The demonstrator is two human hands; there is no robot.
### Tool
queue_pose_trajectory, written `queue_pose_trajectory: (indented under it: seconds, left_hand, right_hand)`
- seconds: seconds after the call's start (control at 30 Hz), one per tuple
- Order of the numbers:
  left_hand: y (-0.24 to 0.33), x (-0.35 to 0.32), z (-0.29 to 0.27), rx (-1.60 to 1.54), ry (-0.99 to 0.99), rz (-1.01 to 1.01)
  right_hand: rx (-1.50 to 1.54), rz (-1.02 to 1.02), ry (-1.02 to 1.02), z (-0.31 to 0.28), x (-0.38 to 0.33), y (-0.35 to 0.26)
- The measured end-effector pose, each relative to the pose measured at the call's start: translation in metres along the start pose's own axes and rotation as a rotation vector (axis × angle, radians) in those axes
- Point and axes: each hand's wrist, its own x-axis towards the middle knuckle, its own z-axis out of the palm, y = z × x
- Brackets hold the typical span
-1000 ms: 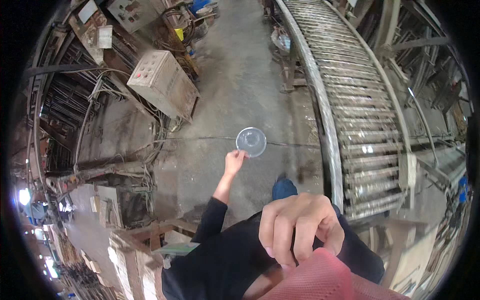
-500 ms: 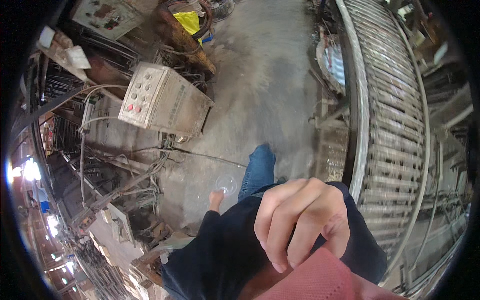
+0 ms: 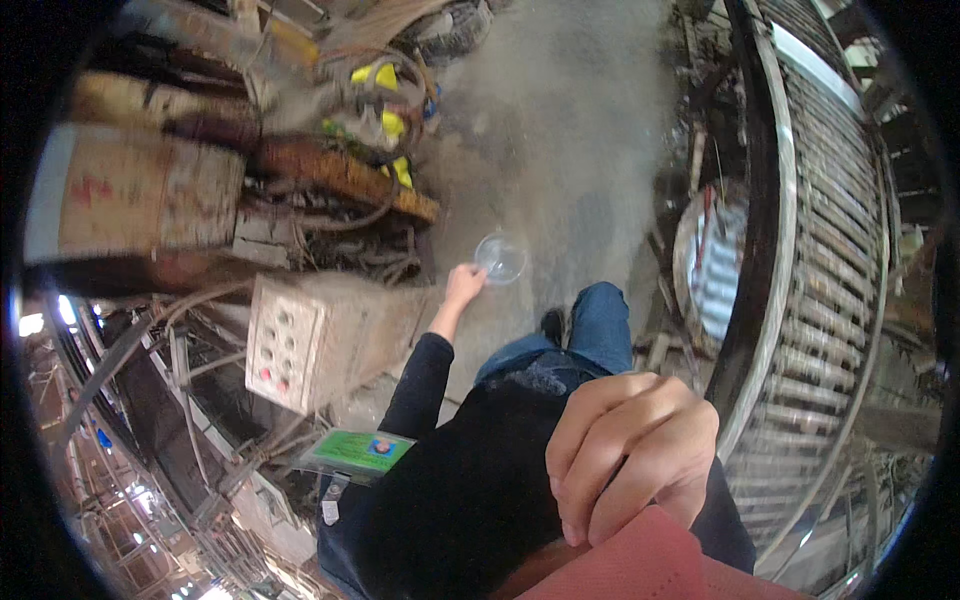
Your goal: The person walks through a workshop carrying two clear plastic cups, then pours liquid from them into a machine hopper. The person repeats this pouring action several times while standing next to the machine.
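My left hand (image 3: 463,286) reaches out ahead of me in a black sleeve and pinches the rim of a clear plastic cup (image 3: 501,257), which hangs over the grey concrete floor (image 3: 570,120). My right hand (image 3: 630,455) is close under the camera, in front of my dark top. Its fingers are curled down over the edge of a pink cloth (image 3: 650,560) at the bottom of the picture. Below the cup I see my leg in blue jeans (image 3: 600,320) and a dark shoe.
A dusty control box (image 3: 300,340) with several buttons stands at my left, tangled cables around it. A curved roller conveyor (image 3: 830,250) runs along the right. Yellow items (image 3: 385,120) and a large worn crate (image 3: 130,200) lie at upper left. A green card (image 3: 360,450) hangs at my chest.
My view has moved along the floor, and the control box is now close at my left. My left arm dropped low, then swung out again with the cup. The right hand kept its hold.
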Motion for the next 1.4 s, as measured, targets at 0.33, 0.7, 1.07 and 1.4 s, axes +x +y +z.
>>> queue_pose_trajectory:
  seconds: [0.33,0.7,1.07,1.4]
  left_hand:
    - [0.171,0.341,-0.075,-0.03,0.002,-0.17]
    - [0.251,0.522,-0.163,0.152,-0.257,-0.354]
    - [0.411,1.008,-0.344,-0.488,0.331,-0.277]
    - [0.567,1.243,-0.502,-1.001,0.153,0.384]
  right_hand:
    - [0.014,0.044,-0.1,-0.332,0.21,0.017]
    - [0.14,0.143,-0.17,-0.633,0.467,0.083]
    - [-0.443,0.404,0.34,-0.973,0.716,0.192]
    - [0.776,0.803,0.692,-1.221,0.817,0.394]
